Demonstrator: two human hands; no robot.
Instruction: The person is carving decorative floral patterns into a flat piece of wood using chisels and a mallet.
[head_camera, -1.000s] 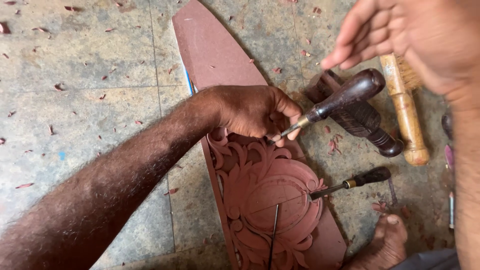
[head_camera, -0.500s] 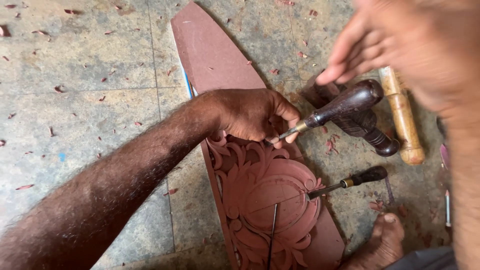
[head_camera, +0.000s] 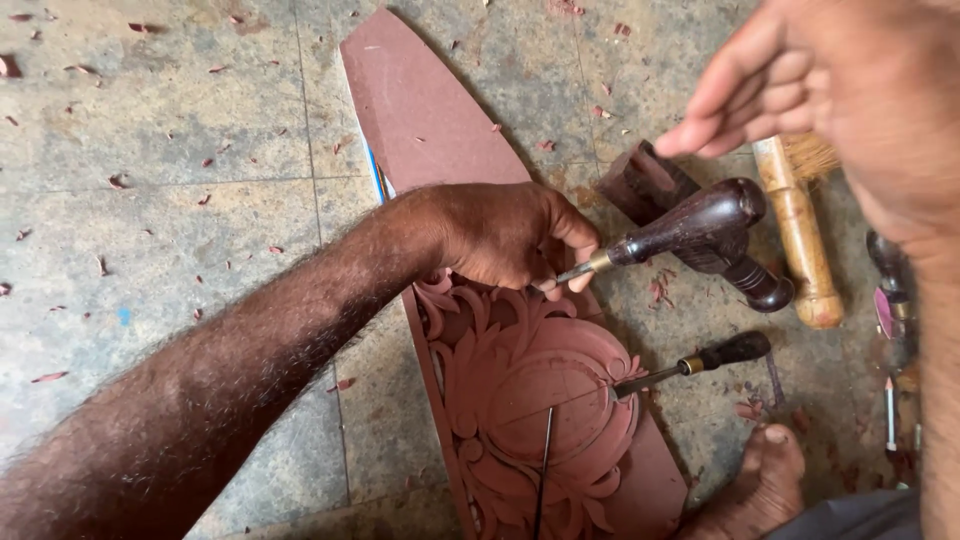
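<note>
A long reddish-brown wooden board (head_camera: 430, 110) lies on the stone floor, its near half carved with a round floral pattern (head_camera: 540, 390). My left hand (head_camera: 510, 235) rests on the board and pinches the metal shaft of a chisel with a dark rounded wooden handle (head_camera: 690, 230); the blade tip is hidden under my fingers. My right hand (head_camera: 830, 90) hovers close to the camera above the chisel handle, fingers together and extended, holding nothing.
A dark wooden mallet (head_camera: 700, 225) and a light wooden handle (head_camera: 800, 240) lie right of the board. A second chisel with a black handle (head_camera: 690, 365) rests on the carving, as does a thin dark rod (head_camera: 543, 470). A bare foot (head_camera: 760, 480) is at the bottom right. Wood chips litter the floor.
My right hand has drifted right and come closer to the camera, looking larger. The chisel handle has tipped slightly. My left hand keeps its grip in the same spot.
</note>
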